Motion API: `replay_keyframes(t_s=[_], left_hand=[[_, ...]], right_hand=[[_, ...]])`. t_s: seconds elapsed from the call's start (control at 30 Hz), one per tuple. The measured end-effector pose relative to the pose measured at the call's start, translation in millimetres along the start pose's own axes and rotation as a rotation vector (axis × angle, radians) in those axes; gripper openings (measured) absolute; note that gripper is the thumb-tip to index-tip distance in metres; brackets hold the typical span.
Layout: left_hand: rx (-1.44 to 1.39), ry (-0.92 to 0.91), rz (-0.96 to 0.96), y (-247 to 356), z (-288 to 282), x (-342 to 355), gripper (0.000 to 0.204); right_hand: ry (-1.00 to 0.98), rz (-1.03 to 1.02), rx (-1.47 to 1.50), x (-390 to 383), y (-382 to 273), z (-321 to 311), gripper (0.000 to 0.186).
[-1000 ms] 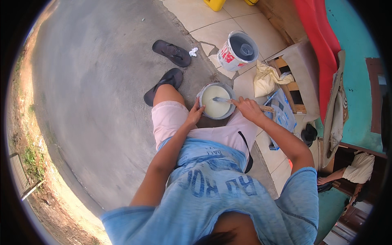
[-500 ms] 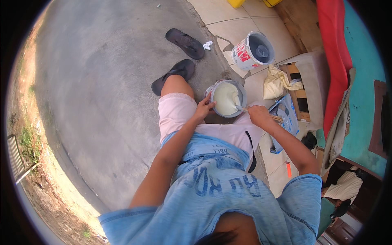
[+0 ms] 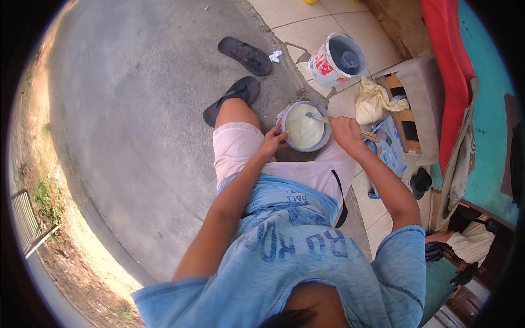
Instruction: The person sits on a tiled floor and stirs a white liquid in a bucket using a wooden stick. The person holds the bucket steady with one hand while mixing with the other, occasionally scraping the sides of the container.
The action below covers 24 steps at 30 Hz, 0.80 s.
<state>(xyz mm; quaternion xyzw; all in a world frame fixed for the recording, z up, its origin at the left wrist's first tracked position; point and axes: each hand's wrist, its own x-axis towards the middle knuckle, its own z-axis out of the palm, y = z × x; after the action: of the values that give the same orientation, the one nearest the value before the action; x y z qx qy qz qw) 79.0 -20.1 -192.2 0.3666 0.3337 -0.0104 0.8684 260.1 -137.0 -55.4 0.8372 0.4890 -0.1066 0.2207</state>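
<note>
Between my thighs stands a small grey bucket with a creamy white, wet mixture in it. My left hand grips its near-left rim, fingers hooked over the edge. In my right hand is a wooden stirring stick, held in a closed fist at the bucket's right side. The stick's coated, pale blue-grey end reaches over the bucket above the mixture; whether its tip touches the surface I cannot tell. The other end sticks out to the right past my fist.
A larger white-and-red bucket stands beyond on the tiles. Right of me lie a cream-coloured bag and a crumpled blue-and-white sack, beside a wooden crate partly under grey cloth. Black flip-flops are on my feet on concrete.
My right hand has shifted slightly up, and the stick's tip has risen from the mixture's right side toward the far side. My left hand stays on the rim; the view has shifted a little.
</note>
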Motion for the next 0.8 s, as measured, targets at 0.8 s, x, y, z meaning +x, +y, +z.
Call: replay_keyframes(t_s=[0.8], left_hand=[[0.011, -0.021, 0.009, -3, -5, 4, 0.067]], right_hand=[[-0.201, -0.158, 0.111, -23, -13, -16, 0.01]])
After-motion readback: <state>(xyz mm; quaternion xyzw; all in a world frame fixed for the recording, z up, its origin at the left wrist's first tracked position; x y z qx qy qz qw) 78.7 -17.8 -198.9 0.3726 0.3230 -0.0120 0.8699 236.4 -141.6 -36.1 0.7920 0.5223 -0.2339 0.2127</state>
